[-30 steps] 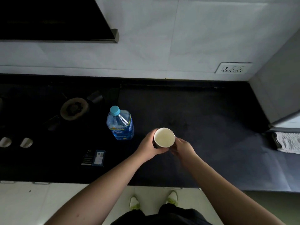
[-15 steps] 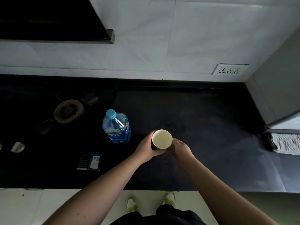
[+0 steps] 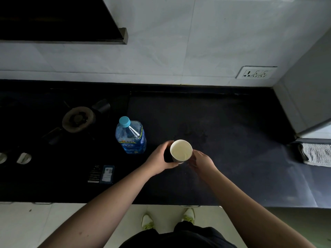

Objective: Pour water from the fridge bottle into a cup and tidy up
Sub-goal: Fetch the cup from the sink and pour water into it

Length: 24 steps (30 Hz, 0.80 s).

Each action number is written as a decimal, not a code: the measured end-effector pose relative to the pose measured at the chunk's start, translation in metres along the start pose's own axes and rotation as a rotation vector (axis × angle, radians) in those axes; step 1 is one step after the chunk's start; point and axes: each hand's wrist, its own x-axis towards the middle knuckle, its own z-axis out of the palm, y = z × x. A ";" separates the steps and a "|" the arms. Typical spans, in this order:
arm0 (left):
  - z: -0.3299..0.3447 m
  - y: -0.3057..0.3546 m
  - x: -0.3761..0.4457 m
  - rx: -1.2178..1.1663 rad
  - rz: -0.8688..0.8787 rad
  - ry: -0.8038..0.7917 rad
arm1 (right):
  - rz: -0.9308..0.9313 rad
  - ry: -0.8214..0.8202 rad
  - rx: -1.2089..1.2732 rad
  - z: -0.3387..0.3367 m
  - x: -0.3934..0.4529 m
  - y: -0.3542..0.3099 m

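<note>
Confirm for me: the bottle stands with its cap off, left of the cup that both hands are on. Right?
Not quite. The head view shows the blue cap on the bottle. The rest holds: it stands left of the cup, with the left hand and right hand on the cup.

A gas burner (image 3: 78,119) is set at the worktop's (image 3: 223,158) left; a folded cloth (image 3: 316,154) lies at its right edge.

Capped bottle (image 3: 131,136) beside upright cup (image 3: 180,150)
</note>
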 end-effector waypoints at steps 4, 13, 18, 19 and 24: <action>-0.010 -0.007 -0.010 0.019 0.002 0.001 | -0.039 -0.030 -0.020 -0.006 -0.005 -0.002; -0.028 -0.008 -0.044 -0.088 0.025 0.084 | -0.090 0.047 0.127 -0.015 -0.010 -0.030; -0.050 -0.003 -0.064 -0.228 0.058 0.124 | -0.208 0.012 0.151 -0.005 -0.028 -0.063; -0.054 -0.003 -0.069 -0.254 0.061 0.118 | -0.224 0.001 0.143 0.002 -0.034 -0.069; -0.088 -0.015 -0.090 -0.370 0.083 0.174 | -0.286 -0.137 0.045 0.046 -0.060 -0.084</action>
